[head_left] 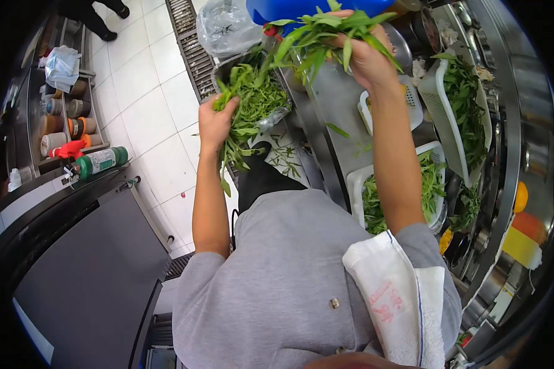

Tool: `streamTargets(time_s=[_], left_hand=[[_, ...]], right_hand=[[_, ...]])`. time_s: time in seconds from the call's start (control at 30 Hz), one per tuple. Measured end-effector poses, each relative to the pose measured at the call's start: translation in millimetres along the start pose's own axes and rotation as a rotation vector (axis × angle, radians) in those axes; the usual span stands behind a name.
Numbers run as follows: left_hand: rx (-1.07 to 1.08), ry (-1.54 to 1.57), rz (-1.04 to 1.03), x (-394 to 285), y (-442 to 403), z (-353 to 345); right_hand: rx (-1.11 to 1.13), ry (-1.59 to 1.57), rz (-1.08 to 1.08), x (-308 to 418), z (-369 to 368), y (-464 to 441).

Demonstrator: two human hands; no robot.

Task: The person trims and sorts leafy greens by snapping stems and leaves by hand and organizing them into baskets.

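My left hand (214, 126) is closed on a few leafy green stems (232, 154), whose leaves hang below the fingers. It is beside a bin piled with leafy greens (261, 92), down near the floor. Higher up and to the right, my right hand (370, 61) grips a larger bunch of leafy greens (311, 43) over the steel counter (335, 101). Its fingers are partly covered by leaves. Below my right forearm, a white basket (353, 184) on the counter holds more greens.
A white basket (444, 117) of greens stands at the right, near a small white colander (414, 104). A blue container (261, 9) and plastic bag (228, 27) are at the top. Loose leaves (284, 161) lie on the tiled floor (160, 138). Another person's legs (95, 15) show top left.
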State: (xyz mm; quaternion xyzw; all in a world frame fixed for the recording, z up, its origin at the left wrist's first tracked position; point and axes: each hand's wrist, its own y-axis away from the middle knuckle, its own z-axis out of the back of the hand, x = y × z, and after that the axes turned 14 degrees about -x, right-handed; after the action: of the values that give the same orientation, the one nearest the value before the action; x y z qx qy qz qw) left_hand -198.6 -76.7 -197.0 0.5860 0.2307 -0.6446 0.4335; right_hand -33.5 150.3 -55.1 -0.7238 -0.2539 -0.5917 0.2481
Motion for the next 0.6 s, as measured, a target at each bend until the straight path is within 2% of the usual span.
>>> streamTargets(time_s=[0.07, 0.1, 0.13, 0.2, 0.27, 0.33, 0.4, 0.47, 0.5, 0.53, 0.6], left_hand=[[-0.066, 0.024, 0.082, 31, -1, 14], [-0.124, -0.082, 0.088, 42, -2, 22], [-0.18, -0.188, 0.093, 53, -3, 27], [-0.219, -0.178, 0.102, 57, 4, 36], [-0.245, -0.029, 0.247, 59, 9, 44], [-0.258, 0.013, 0.249, 45, 14, 42], [-0.267, 0.137, 0.27, 35, 14, 43], [-0.224, 0.177, 0.287, 17, 16, 45], [-0.188, 0.243, 0.307, 6, 17, 42], [-0.183, 0.237, 0.302, -4, 19, 39], [-0.023, 0.46, 0.341, -23, 24, 33]], right_hand=[[-0.092, 0.051, 0.012, -34, -6, -14], [-0.139, 0.044, -0.003, -52, -11, -21], [-0.136, 0.038, -0.011, -68, -12, -25], [-0.051, 0.266, -0.134, -90, -21, -32], [-0.022, 0.223, -0.294, -147, -23, -43], [-0.031, 0.263, -0.343, -197, -28, -46], [-0.039, 0.294, -0.386, -193, -42, -44], [-0.005, 0.808, -0.449, -181, -48, -38], [-0.073, 0.917, -0.06, -192, -45, -35], [-0.082, 0.913, -0.06, -199, -34, -33], [0.042, 0.785, -0.059, -148, -36, -17]])
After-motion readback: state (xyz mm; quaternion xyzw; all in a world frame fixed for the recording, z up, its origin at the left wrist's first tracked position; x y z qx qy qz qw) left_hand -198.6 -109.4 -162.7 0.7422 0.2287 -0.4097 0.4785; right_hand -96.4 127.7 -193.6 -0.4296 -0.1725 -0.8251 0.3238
